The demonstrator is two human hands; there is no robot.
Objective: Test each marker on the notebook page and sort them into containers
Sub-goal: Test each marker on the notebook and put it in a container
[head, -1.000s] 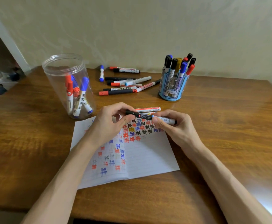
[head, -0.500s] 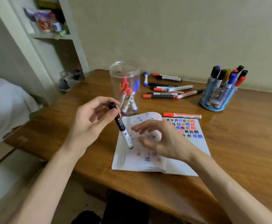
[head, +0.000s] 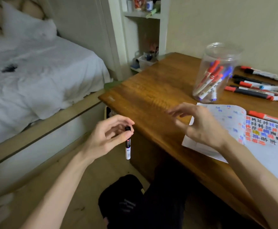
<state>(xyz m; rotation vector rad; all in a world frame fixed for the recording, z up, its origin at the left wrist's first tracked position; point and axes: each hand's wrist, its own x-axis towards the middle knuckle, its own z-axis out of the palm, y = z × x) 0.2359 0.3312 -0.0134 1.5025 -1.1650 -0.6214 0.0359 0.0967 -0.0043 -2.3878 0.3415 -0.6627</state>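
left hand point(head: 107, 138), forearm coming from 7 o'clock, pinches the top of a marker point(head: 128, 149) between thumb and fingertips. right hand point(head: 201, 128), forearm from 4 o'clock, hovers with loose fingers spread toward 10 o'clock.

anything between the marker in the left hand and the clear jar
Nothing solid sits on that path. The black-capped marker hangs from the left hand off the desk's left edge, and only bare desk lies up to the clear jar. The open right hand hovers just beside that line, over the notebook corner.
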